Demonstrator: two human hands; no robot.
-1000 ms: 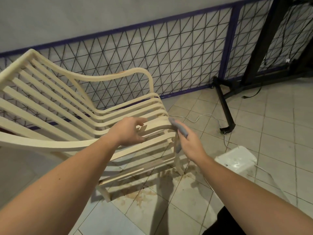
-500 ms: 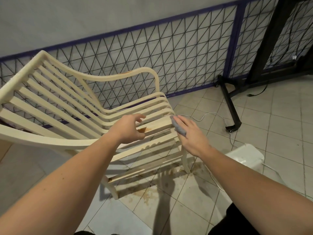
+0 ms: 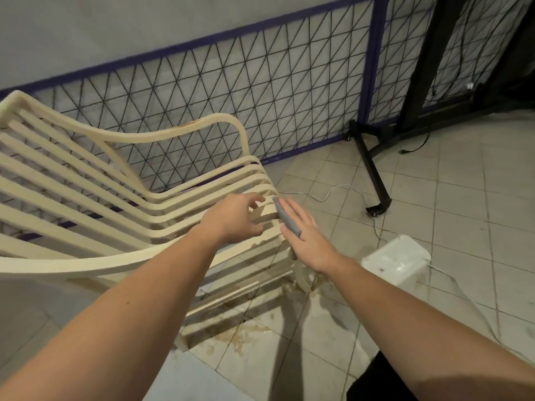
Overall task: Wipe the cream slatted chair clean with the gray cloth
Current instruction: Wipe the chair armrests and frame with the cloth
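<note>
The cream slatted chair [image 3: 86, 180] stands on the tiled floor, its seat front pointing right. My left hand [image 3: 231, 218] hovers over the front seat slats with fingers curled and apart, holding nothing. My right hand [image 3: 307, 238] presses the folded gray cloth [image 3: 286, 218] flat against the seat's front edge, fingers stretched along it. Only a narrow strip of the cloth shows beside my fingers.
A blue-framed wire mesh fence [image 3: 260, 91] runs behind the chair. A black metal stand [image 3: 373, 172] and a white cable [image 3: 327, 195] lie to the right. A white box [image 3: 396, 259] sits near the chair's front leg. Brown stains [image 3: 240, 337] mark the tiles.
My right hand with the cloth has slid a little up along the front edge of the seat. My left hand's fingers have spread slightly. The view has shifted left and down.
</note>
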